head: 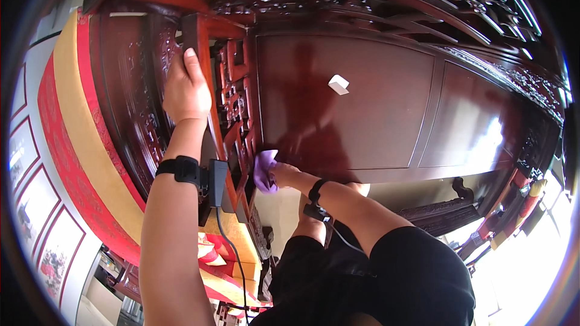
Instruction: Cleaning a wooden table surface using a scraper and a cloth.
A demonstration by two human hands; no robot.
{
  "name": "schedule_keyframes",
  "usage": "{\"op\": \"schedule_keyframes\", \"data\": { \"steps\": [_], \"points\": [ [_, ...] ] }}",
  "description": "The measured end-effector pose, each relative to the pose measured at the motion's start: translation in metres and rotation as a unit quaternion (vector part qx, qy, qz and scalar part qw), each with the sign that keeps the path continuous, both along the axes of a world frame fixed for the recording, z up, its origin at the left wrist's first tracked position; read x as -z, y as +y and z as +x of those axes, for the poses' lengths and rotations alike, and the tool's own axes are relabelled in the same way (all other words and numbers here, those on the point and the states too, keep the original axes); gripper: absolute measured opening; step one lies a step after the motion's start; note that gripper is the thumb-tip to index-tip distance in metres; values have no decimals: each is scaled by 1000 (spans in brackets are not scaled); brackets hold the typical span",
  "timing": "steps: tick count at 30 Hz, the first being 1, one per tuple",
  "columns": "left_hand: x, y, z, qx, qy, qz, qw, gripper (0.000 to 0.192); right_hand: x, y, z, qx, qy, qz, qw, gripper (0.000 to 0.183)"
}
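Note:
My left hand [188, 90] is on a reddish-brown polished wooden armrest rail [202, 50], its thumb lying along the wood and its fingers mostly hidden on the far side. In my right hand [284, 175] is a bunched purple cloth [265, 172]. The cloth is at the lower end of a carved openwork side panel [235, 90], close to the corner of a dark, glossy wooden panelled surface [344, 131]. Whether it touches the wood cannot be made out. Each wrist wears a black strap with a small cabled device.
A small folded white card [338, 84] lies on the glossy surface. Carved dark wood [294, 2] borders its far side. Red and gold fabric [74, 113] drapes along the left, with framed pictures [59, 253] beyond. Cables [235, 253] hang from the wrist devices.

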State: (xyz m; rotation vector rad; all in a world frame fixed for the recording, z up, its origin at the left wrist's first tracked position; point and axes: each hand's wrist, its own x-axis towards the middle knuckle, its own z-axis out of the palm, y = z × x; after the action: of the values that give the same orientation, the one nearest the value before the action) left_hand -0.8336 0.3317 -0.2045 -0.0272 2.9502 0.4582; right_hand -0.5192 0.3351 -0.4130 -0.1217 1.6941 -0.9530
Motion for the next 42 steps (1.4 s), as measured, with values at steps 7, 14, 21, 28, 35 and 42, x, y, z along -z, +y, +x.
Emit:
{"op": "schedule_keyframes", "data": {
  "steps": [7,14,21,28,35,42],
  "points": [
    [6,-24,-2,12,37,-29,999,55,-76,103,-149,391,365,-66,842,23],
    [-5,-16,1,-2,-10,-8,1000,62,-37,223,-210,144,519,231,810,49],
    [10,-37,-1,14,46,-4,999,61,5,403,-102,87,399,406,818,46],
    [25,-51,-13,3,38,46,998,73,24,467,-24,255,414,331,809,58],
    [7,-73,-25,147,274,-145,939,52,13,380,245,116,247,374,886,31],
    [81,103,130,399,109,38,910,55,-54,406,396,88,-139,125,978,16]
  ]
}}
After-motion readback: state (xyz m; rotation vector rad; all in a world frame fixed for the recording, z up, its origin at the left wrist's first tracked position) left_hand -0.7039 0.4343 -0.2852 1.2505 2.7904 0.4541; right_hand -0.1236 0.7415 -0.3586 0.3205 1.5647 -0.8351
